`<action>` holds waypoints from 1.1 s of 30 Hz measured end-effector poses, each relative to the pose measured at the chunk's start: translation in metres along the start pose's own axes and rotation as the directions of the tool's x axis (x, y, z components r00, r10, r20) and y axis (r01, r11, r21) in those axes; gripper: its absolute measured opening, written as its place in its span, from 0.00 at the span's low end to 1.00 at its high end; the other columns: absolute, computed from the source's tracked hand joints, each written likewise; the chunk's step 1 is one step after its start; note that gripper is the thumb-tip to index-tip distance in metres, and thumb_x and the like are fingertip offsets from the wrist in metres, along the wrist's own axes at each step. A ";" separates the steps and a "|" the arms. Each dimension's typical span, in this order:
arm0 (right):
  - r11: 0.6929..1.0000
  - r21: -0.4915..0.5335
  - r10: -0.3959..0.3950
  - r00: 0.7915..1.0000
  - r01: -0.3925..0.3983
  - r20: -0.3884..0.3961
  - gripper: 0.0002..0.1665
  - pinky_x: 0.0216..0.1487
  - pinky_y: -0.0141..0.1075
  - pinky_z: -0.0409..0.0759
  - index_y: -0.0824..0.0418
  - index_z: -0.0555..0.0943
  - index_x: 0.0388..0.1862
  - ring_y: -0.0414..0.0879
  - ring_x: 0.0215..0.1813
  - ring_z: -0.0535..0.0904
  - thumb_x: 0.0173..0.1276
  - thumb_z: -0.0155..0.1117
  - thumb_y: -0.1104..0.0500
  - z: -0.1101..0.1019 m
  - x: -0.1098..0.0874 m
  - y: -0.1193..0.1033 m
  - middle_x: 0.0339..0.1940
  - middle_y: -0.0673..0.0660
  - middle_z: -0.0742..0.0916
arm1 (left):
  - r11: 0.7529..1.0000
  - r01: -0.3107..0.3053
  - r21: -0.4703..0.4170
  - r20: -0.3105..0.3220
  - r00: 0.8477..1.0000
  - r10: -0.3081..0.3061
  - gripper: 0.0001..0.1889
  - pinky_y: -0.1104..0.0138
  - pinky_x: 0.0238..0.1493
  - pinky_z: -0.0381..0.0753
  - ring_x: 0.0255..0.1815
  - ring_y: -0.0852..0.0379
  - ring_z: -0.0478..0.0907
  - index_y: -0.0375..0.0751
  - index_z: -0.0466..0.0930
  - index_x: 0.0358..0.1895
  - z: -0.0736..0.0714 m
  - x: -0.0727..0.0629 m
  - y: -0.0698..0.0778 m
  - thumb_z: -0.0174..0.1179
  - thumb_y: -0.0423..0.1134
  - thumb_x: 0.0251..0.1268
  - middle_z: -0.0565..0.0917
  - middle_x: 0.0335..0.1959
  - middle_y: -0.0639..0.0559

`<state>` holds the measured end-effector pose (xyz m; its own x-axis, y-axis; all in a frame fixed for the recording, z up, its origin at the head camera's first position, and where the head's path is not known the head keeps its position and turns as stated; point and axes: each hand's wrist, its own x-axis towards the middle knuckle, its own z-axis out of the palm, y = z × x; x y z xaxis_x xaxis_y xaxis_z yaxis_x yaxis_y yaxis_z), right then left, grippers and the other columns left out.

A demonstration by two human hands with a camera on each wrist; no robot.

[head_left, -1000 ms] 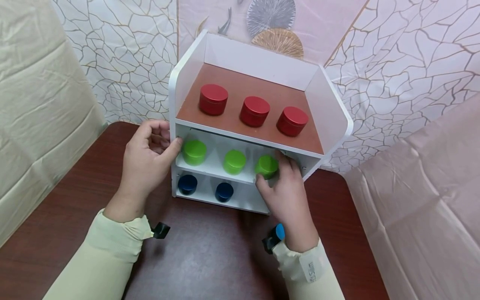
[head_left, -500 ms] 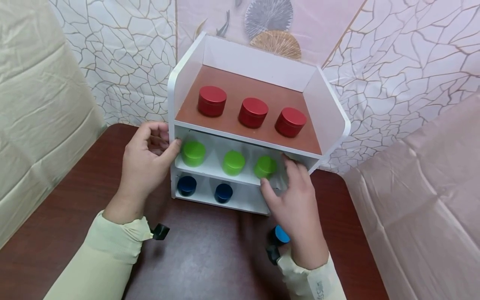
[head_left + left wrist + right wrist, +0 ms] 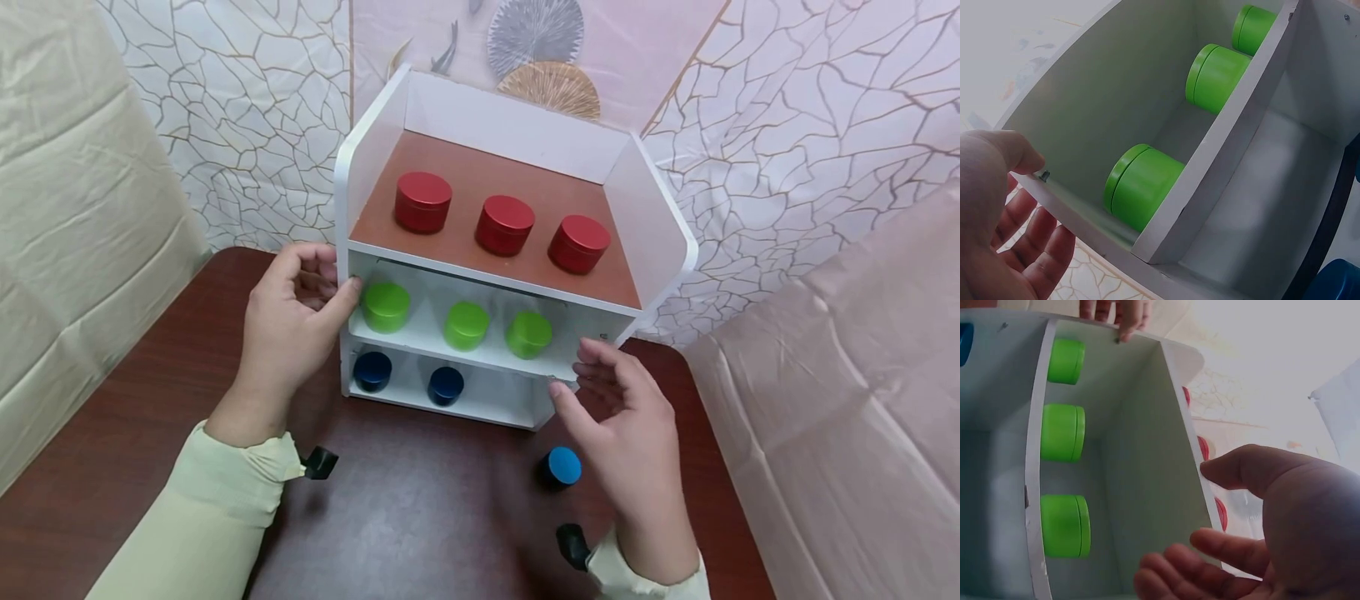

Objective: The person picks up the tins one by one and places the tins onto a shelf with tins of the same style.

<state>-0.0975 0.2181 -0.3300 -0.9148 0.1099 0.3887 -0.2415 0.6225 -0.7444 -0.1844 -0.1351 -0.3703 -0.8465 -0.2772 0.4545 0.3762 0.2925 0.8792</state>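
Observation:
My left hand [image 3: 288,325] grips the left side panel of a small white shelf unit [image 3: 510,125], thumb at the inner face and fingers outside. My right hand [image 3: 630,437] holds nothing; its fingers are loosely bent in front of the unit's right end. Three round green tins stand on the middle shelf: a left one [image 3: 386,307], a middle one [image 3: 467,326] and a right one [image 3: 529,335]. Two dark blue tins, one at the left [image 3: 372,372] and one nearer the middle [image 3: 446,386], sit on the bottom level. A blue-lidded tin [image 3: 562,467] stands on the table beside my right hand.
Along the brown top board are three red tins, left [image 3: 423,202], middle [image 3: 505,225] and right [image 3: 579,244]. The dark wooden table [image 3: 390,508] carries the unit. Patterned cloth [image 3: 247,125] hangs close behind, with plain cloth at both sides.
My right hand has drawn back from the right green tin, down and to the right, leaving it on the middle shelf. The blue-lidded tin shows more fully. My left hand keeps its grip.

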 end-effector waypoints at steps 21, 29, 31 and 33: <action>0.942 0.322 0.050 0.989 -0.093 0.137 0.33 0.64 0.32 0.89 0.70 0.82 0.71 0.42 0.61 0.91 0.68 0.79 0.76 -0.018 -0.020 0.110 0.62 0.60 0.91 | 1.000 0.018 0.004 0.001 1.000 -0.018 0.20 0.77 0.45 0.82 0.48 0.56 0.81 0.43 0.82 0.63 0.001 -0.002 0.002 0.75 0.42 0.75 0.84 0.47 0.53; 0.960 0.253 0.070 0.978 -0.120 0.197 0.34 0.66 0.30 0.87 0.68 0.81 0.73 0.37 0.64 0.89 0.69 0.80 0.74 -0.018 -0.030 0.144 0.64 0.49 0.91 | 1.000 0.021 0.014 -0.002 1.000 -0.021 0.20 0.77 0.46 0.82 0.48 0.56 0.81 0.43 0.82 0.64 0.000 -0.002 0.002 0.74 0.42 0.75 0.84 0.48 0.53; 0.967 0.228 0.065 0.975 -0.115 0.213 0.35 0.67 0.29 0.87 0.67 0.81 0.73 0.36 0.65 0.89 0.69 0.80 0.73 -0.018 -0.033 0.152 0.64 0.47 0.90 | 1.000 0.023 0.014 -0.001 1.000 -0.023 0.20 0.77 0.46 0.82 0.48 0.56 0.81 0.43 0.82 0.64 0.000 -0.002 0.002 0.75 0.42 0.75 0.84 0.48 0.53; 0.971 0.211 0.060 0.972 -0.109 0.229 0.36 0.67 0.28 0.86 0.67 0.80 0.74 0.34 0.65 0.88 0.69 0.80 0.72 -0.017 -0.036 0.160 0.65 0.46 0.89 | 1.000 0.022 0.012 0.001 1.000 -0.022 0.20 0.77 0.46 0.82 0.47 0.56 0.81 0.43 0.82 0.64 0.000 -0.002 0.001 0.75 0.42 0.75 0.84 0.48 0.54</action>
<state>-0.0974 0.3273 -0.4540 -0.9774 -0.0336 0.2089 -0.2029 0.4295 -0.8800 -0.1824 -0.1337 -0.3699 -0.8550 -0.2827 0.4349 0.3531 0.2969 0.8872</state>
